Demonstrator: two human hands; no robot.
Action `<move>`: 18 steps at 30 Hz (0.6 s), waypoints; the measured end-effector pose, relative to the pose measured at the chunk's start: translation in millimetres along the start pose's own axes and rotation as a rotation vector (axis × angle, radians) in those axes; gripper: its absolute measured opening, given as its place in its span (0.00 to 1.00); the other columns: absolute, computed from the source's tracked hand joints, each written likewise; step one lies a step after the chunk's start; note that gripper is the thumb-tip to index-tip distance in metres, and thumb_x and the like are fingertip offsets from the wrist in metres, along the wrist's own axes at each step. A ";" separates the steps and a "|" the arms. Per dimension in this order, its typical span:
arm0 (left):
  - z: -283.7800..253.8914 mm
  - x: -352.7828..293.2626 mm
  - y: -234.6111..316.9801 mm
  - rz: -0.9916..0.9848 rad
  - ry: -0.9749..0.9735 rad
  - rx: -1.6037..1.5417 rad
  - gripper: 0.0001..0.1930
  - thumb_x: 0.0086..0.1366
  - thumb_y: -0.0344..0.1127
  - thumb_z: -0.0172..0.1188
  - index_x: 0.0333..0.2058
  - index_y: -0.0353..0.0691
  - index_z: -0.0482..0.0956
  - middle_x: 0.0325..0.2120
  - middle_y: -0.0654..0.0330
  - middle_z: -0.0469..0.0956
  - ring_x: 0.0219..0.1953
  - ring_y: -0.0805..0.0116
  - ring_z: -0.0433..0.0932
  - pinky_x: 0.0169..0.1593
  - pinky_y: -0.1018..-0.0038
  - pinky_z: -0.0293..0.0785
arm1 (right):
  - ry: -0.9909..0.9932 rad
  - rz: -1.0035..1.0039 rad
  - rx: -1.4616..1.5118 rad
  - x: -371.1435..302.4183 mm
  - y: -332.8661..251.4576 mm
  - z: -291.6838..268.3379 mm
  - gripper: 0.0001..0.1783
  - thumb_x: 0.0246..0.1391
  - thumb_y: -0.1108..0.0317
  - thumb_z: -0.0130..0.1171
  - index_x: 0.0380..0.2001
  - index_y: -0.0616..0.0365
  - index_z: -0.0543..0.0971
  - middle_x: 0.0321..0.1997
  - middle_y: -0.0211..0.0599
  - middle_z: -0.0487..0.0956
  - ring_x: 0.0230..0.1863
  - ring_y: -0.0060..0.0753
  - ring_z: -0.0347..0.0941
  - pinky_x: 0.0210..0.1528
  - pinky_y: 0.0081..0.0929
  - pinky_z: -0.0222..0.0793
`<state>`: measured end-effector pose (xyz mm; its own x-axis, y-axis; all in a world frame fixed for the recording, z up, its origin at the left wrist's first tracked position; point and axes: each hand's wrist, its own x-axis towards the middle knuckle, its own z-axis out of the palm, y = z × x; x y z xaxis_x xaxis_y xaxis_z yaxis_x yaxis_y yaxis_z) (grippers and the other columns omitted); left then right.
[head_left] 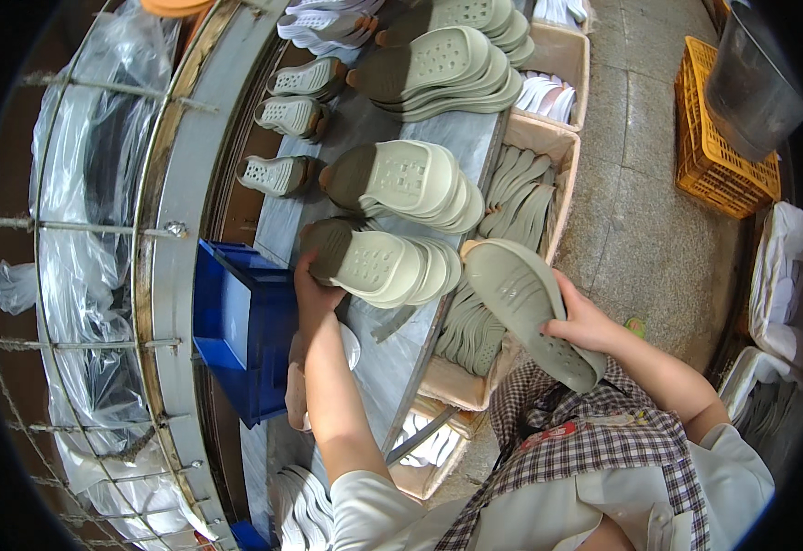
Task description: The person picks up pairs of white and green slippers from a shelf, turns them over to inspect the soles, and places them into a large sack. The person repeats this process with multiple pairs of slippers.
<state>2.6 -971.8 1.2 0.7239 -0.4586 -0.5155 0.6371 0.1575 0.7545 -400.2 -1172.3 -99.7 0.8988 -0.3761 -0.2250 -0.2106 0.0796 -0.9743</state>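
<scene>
Right hand wrapped around a grey-green clog: I see the right hand [585, 317] holding that clog [530, 303] just off the surface's right edge. My left hand [319, 289] touches the heel of a pale clog stack [392, 266]; fingers hidden, grip unclear. The grey surface [378, 375] shows right of the blue bin [273, 340]. Lined crates [563, 195] hug its edge; past them, speckled floor [626, 220] gives room, up to a yellow crate [730, 179].

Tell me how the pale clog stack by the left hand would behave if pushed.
The pale clog stack would probably slide apart, since its clogs overlap with no visible tie. Each is likely light, given the perforated, foam-like uppers.
</scene>
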 end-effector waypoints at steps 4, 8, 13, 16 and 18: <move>14.9 -30.0 -10.5 0.044 0.149 0.055 0.26 0.53 0.35 0.56 0.53 0.39 0.67 0.51 0.54 0.70 0.54 0.50 0.68 0.54 0.47 0.63 | 0.010 -0.002 0.088 -3.6 6.6 -2.6 0.53 0.38 0.63 0.60 0.65 0.66 0.45 0.62 0.61 0.60 0.64 0.51 0.57 0.64 0.34 0.53; 32.6 -82.1 -42.2 0.038 0.052 0.061 0.29 0.54 0.37 0.53 0.56 0.37 0.63 0.54 0.51 0.68 0.55 0.49 0.67 0.57 0.50 0.61 | 0.029 0.029 0.109 -24.1 20.4 -25.7 0.53 0.38 0.63 0.59 0.66 0.63 0.45 0.63 0.58 0.60 0.64 0.49 0.58 0.63 0.34 0.54; 75.0 -149.5 -124.1 0.134 0.265 0.099 0.29 0.55 0.35 0.50 0.57 0.36 0.61 0.54 0.48 0.67 0.54 0.47 0.69 0.53 0.48 0.68 | 0.022 0.142 0.211 -80.8 43.6 -84.0 0.53 0.37 0.63 0.59 0.66 0.59 0.45 0.62 0.52 0.60 0.63 0.44 0.57 0.63 0.35 0.55; 107.0 -177.4 -180.4 0.292 0.260 0.093 0.33 0.52 0.27 0.51 0.59 0.38 0.56 0.54 0.48 0.64 0.55 0.48 0.67 0.54 0.49 0.69 | 0.074 0.184 0.051 -118.3 65.8 -118.6 0.52 0.37 0.62 0.58 0.66 0.58 0.47 0.61 0.56 0.62 0.62 0.49 0.61 0.61 0.36 0.58; 124.5 -187.4 -223.4 0.391 0.307 0.156 0.38 0.49 0.23 0.51 0.61 0.41 0.52 0.56 0.48 0.61 0.57 0.48 0.64 0.57 0.49 0.66 | 0.118 0.220 -0.046 -137.7 85.7 -136.7 0.51 0.36 0.63 0.58 0.66 0.57 0.49 0.61 0.56 0.63 0.61 0.51 0.62 0.60 0.37 0.59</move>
<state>-308.4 -1029.9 -20.2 0.9590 -0.1102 -0.2610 0.2737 0.1227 0.9540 -594.6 -1239.9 -151.2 0.7789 -0.4594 -0.4270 -0.4165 0.1302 -0.8998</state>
